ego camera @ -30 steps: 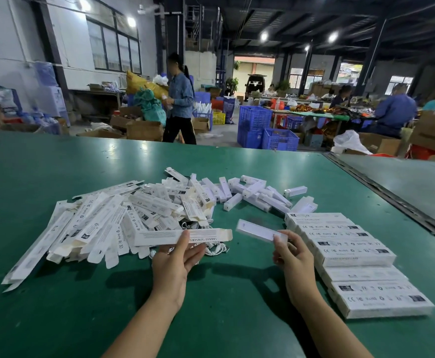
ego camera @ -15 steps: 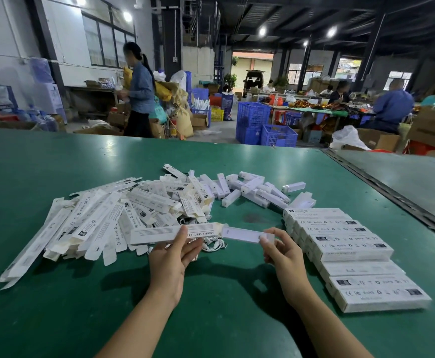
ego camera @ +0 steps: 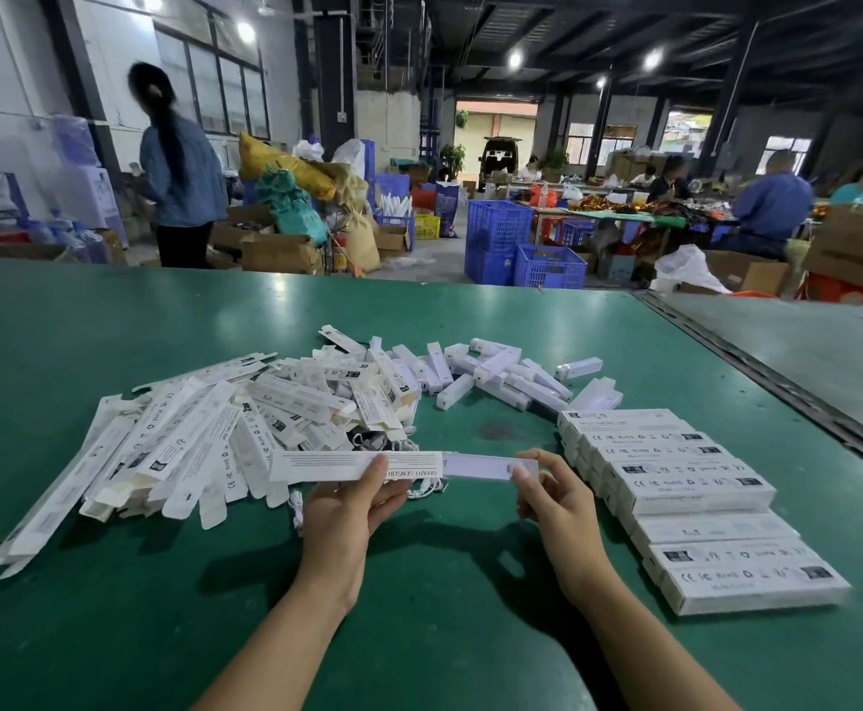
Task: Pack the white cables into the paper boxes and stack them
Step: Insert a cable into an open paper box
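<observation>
My left hand grips a long white paper box held level above the green table. My right hand pinches a white inner tray whose left end sits in the box's open right end. A heap of flat unfolded boxes lies to the left. Loose white cables peek out under the held box. Small white cable trays are scattered behind. Closed packed boxes are stacked in a row on the right.
A metal seam divides this table from a second table on the right. Beyond the far edge stand blue crates, cardboard cartons and sacks. A person stands at back left; others sit at a far table.
My right hand has brought the white tray leftward until its end entered the box my left hand holds. The person at the back walked left.
</observation>
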Action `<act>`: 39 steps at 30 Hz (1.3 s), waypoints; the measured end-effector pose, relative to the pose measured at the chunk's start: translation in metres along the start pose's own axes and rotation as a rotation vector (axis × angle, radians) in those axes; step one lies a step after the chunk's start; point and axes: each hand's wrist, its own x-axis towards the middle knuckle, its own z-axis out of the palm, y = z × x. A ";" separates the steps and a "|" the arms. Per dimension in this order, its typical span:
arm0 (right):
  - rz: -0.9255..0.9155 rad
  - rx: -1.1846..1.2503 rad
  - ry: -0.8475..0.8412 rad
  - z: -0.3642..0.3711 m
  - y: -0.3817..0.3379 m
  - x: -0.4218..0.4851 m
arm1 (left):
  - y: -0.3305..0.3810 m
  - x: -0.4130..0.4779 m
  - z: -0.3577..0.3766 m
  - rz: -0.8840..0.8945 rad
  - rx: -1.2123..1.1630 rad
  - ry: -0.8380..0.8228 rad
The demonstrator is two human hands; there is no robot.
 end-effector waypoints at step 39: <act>0.440 0.357 -0.454 0.029 -0.014 -0.015 | -0.015 -0.003 0.002 -0.045 0.057 -0.156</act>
